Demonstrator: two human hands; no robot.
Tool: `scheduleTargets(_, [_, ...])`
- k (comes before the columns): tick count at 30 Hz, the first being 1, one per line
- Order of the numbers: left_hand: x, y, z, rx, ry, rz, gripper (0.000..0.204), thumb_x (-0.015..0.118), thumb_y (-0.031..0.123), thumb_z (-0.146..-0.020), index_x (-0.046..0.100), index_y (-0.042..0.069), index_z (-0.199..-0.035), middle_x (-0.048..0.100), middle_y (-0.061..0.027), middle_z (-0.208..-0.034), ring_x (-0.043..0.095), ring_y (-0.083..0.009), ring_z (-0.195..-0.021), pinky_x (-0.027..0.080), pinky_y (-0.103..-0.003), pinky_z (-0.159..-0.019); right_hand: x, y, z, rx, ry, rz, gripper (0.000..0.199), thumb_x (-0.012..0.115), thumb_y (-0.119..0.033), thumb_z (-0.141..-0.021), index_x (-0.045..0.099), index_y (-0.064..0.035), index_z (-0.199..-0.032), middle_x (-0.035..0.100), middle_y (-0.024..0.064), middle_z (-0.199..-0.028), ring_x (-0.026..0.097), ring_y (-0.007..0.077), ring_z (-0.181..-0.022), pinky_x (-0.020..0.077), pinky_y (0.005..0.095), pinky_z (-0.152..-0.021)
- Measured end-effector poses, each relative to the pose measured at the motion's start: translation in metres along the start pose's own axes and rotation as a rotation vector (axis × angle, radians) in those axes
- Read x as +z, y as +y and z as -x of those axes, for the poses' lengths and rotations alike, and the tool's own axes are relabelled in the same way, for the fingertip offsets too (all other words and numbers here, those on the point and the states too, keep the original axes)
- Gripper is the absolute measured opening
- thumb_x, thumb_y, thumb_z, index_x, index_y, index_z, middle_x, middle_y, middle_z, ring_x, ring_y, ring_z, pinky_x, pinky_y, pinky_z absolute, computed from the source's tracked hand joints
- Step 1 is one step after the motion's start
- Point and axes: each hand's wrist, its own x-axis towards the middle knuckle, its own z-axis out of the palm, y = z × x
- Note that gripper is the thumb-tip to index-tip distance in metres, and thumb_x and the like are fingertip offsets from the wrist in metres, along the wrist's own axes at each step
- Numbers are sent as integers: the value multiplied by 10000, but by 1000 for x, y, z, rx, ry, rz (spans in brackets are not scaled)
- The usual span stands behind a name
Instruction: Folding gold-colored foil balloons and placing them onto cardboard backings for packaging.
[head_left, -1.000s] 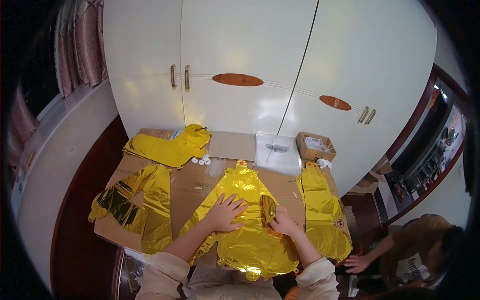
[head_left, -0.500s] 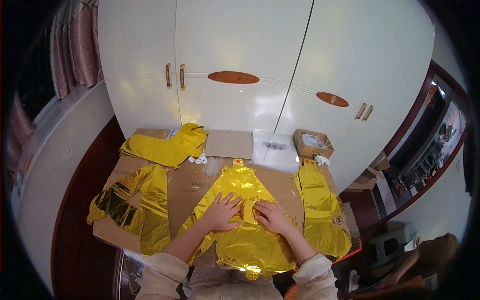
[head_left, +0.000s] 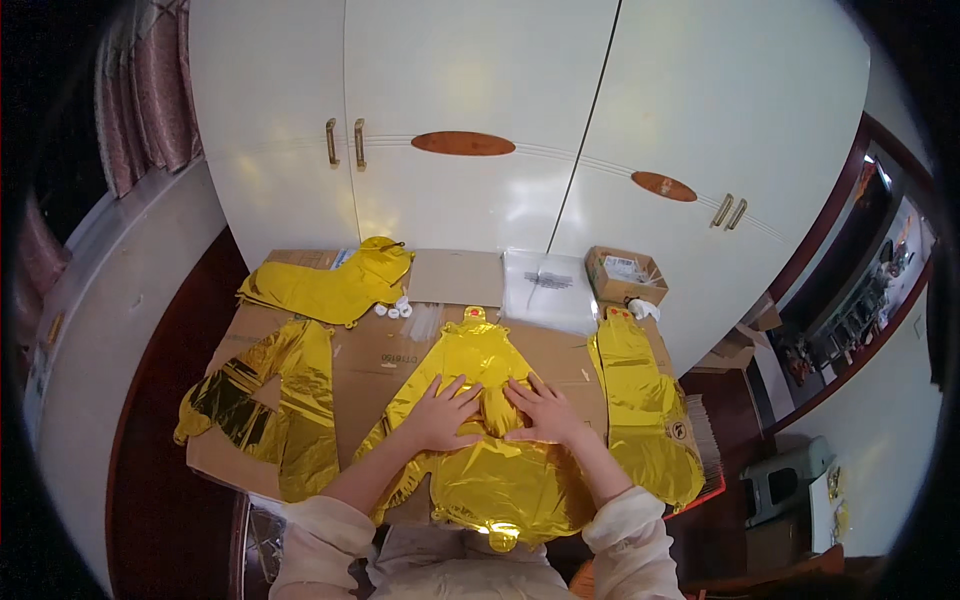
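Observation:
A large flat gold foil balloon [head_left: 510, 487] lies before me on the cardboard-covered table, its narrow end with a red spot pointing away. On its left middle part rests my left hand [head_left: 445, 412], palm down with the fingers spread. My right hand [head_left: 540, 410] presses flat on the other side, fingers apart as well. Between the two hands the foil bulges up in a rounded ridge [head_left: 498, 408]. Neither hand grasps anything.
More flat gold foil balloons lie left [head_left: 305, 410], back left [head_left: 330, 285] and right [head_left: 645, 410]. Behind stand a stack of clear plastic bags [head_left: 550, 300] and a small cardboard box [head_left: 625, 275]. White rolls [head_left: 400, 308] sit at the back. White cabinet doors [head_left: 450, 60] rise beyond the table.
Both hands stay on the foil, the fingers shifted slightly and a little farther up it. The ridge between them looks longer. The person at the lower right is no longer visible there.

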Motion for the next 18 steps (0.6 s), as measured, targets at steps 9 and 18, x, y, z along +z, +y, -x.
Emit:
scheduleTargets(9, [-26, 40, -22, 101, 30, 94, 578, 507, 423, -945, 473, 11, -1350, 487, -133, -1421, 372, -290, -1388, 254, -513, -1147, 7, 3, 0, 20, -10, -22, 1006, 579, -779, -729, 302, -220, -1518, 304, 10, -1571, 239, 335, -1452, 224, 525, -1148])
scheduleTargets(18, [13, 39, -14, 166, 37, 61, 548, 479, 451, -959, 493, 64, -1347, 444, -95, -1465, 390, -251, -1381, 268, -507, -1128, -5, -4, 3, 28, 92, -32, 933, 671, -659, -738, 371, -168, -1472, 373, 52, -1514, 316, 330, -1401, 278, 513, -1113])
